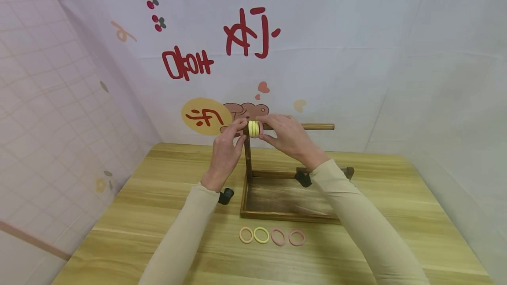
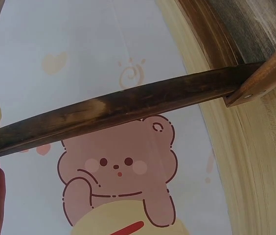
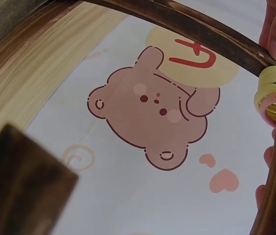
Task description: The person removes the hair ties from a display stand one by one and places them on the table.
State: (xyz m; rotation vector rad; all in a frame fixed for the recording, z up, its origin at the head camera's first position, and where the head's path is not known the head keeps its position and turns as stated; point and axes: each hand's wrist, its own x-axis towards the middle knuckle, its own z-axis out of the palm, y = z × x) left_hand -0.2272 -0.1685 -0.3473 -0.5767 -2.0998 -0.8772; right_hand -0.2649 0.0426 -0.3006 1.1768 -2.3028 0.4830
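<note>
A wooden stand has an upright post (image 2: pixel 103 110) with a horizontal rod (image 1: pixel 318 126) at its top. Several yellow hair ties (image 1: pixel 253 129) are bunched round the rod against the post, with a pink hair tie (image 3: pixel 267 113) beside them on the right. My left hand (image 1: pixel 226 151) grips the top of the post, finger and thumb on either side of it. With finger and thumb, my right hand (image 1: pixel 291 137) pinches the pink hair tie at the end of the bunch. The right fingers partly cover the rod and the ties.
On the table in front of the stand's tray-like base (image 1: pixel 291 217) lies a row of loose hair ties: peach (image 1: pixel 246 235), yellow (image 1: pixel 261 235) and pink (image 1: pixel 296 237). The rod's free end points right. A printed cloth (image 1: pixel 336 78) hangs close behind. Black wrist straps (image 1: pixel 226 196) show near both wrists.
</note>
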